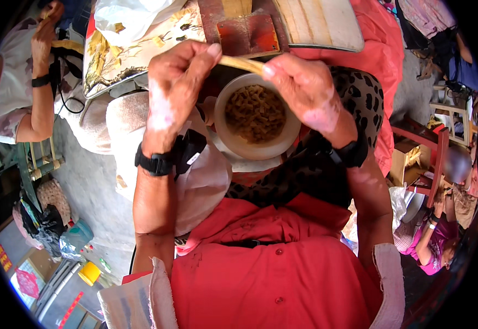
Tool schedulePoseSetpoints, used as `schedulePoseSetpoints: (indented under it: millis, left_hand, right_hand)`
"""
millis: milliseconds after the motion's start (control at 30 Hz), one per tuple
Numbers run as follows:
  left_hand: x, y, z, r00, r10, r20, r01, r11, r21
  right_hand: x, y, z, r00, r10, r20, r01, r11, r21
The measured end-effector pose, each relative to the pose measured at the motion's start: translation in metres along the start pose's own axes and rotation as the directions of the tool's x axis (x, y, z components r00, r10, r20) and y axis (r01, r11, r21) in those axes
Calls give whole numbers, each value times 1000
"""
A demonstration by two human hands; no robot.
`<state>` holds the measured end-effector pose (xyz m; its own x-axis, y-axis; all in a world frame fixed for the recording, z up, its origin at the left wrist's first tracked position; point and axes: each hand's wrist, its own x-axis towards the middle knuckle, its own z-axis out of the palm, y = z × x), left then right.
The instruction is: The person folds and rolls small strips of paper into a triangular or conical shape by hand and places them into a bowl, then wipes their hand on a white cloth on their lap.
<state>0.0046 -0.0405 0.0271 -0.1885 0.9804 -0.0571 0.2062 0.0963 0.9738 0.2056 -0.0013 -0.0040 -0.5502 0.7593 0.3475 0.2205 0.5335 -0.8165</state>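
Stretched level between my two hands is a flat, pale yellow strip [241, 63], of a kind I cannot make out. My left hand [174, 82] pinches its left end between thumb and fingers. The other end is gripped by my right hand [303, 90]. Just below the strip stands a round white bowl [222, 122], its rim close under my right hand. Many small, brownish-yellow cut pieces [255, 114] lie inside it. Beyond my hands is a worn red block [248, 35] on a dark board.
A printed board [148, 60] with yellow scraps and a white plastic bag [132, 19] lies at the far left. At the far right is a pale board [326, 24] over red cloth [384, 55]. One person [17, 82] sits at left, others at right by a wooden stool [439, 167].
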Motion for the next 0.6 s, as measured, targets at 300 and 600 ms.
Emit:
schedulePoseSetpoints:
  millis: [300,600]
  left_hand:
    - [29,-6,11,997,39,62,-35,997,-62]
    - [42,-29,23,973,229,-30,-224,966,127]
  right_hand:
    - [25,21,-15,997,19,-69,-21,1000,-22]
    - [24,36,-10,993,86,-85,-87,996,-16]
